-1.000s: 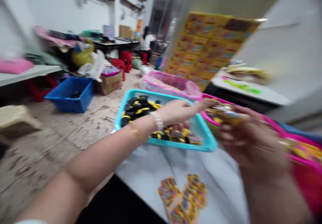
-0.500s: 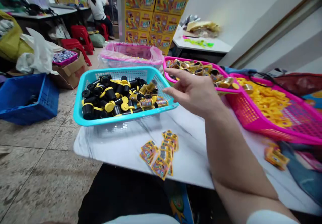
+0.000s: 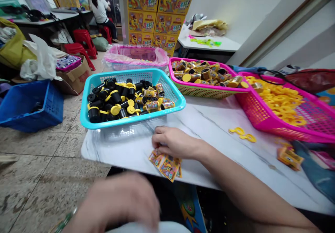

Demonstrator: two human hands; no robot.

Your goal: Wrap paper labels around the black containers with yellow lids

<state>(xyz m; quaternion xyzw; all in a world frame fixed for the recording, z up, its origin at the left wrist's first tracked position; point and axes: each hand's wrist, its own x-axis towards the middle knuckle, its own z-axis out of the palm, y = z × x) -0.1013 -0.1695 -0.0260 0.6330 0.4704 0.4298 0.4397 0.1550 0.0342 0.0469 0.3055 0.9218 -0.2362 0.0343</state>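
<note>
Right hand [image 3: 171,143]: repositioned. Half a second earlier it was raised, with its fingertips over the right end of the teal basket [image 3: 131,122]; it is now down over the printed cards [image 3: 169,167] at the near edge of the surface [image 3: 209,121]. The fingers are curled and cover the far part of the cards; whether they grip one cannot be told. The near cards show, overlapping and print side up.

Left hand [image 3: 123,201]: now in view at the near left, apart from the cards and in front of the surface's near edge. It is blurred by motion; the state of its fingers, and any item in them, cannot be told.

Consequence: the point of work has passed, in my judgement, from the baskets to the cards, with only the right hand engaged there.

Parts location: the teal basket stands just beyond the right hand. Black cups with yellow rims [image 3: 115,98] fill its left and middle; gold printed cups [image 3: 153,105] lie at its right. The far pink basket [image 3: 209,91] holds more gold cups. The right pink basket [image 3: 253,112] holds yellow ring pieces. Two loose yellow rings [image 3: 243,136], previously behind the right forearm, are now exposed on the surface near that basket.
</note>
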